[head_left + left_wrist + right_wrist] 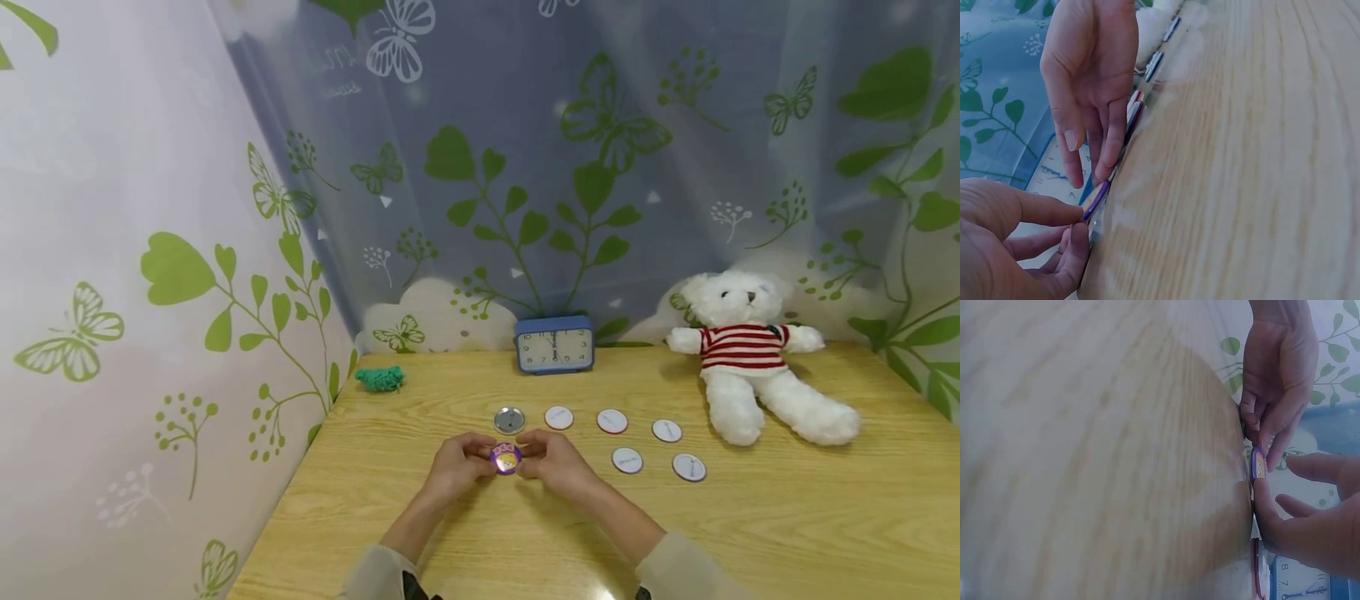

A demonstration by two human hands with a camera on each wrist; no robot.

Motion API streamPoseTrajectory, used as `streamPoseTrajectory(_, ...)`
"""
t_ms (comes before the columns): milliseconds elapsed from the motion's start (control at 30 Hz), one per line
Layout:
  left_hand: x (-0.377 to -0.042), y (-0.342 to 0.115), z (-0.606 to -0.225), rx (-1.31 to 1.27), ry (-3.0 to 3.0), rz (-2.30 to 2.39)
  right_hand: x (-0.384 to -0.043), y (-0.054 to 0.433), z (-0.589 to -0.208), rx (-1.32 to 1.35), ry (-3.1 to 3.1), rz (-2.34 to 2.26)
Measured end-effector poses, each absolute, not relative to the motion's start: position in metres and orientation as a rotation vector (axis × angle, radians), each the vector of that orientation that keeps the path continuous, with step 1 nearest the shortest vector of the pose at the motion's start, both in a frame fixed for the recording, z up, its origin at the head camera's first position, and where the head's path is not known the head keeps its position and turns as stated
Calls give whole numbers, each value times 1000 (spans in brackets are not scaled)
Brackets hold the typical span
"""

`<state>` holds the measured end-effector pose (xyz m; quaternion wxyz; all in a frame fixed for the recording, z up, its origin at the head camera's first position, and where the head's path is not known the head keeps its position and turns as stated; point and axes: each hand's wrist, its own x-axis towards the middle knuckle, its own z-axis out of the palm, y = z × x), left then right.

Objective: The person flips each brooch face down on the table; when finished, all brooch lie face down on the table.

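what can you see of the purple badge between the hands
The purple badge is a small round button with a purple rim and a cartoon face with yellow hair on its glossy front. It looks thin, like a pressed pin, and seen edge-on from the wrist views it is a slim disc. It sits low over the wooden table, front facing up toward the head camera. The left hand pinches its left edge and the right hand its right edge. Its back is hidden.

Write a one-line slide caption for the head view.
Both hands pinch a purple badge above a wooden table.
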<state>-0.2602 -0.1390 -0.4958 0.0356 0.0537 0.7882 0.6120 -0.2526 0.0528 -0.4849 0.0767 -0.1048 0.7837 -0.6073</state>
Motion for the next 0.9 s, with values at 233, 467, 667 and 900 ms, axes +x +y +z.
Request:
streamPoseTrajectory(233, -260, -139, -497, 142, 2456, 1849, -251, 49, -486, -315, 2309, -1868)
streamPoseTrajectory(467, -259, -143, -496, 198, 2449, 1842, -254, 47, -483, -232, 2253, -1908)
streamPoseTrajectory(667, -260, -148, -497, 242, 2365, 1890, -256, 44, -481, -197, 2189, -1940)
streamPoseTrajectory(900, -261, -150, -494, 233, 2303, 1885, -256, 44, -482, -213, 2191, -1941)
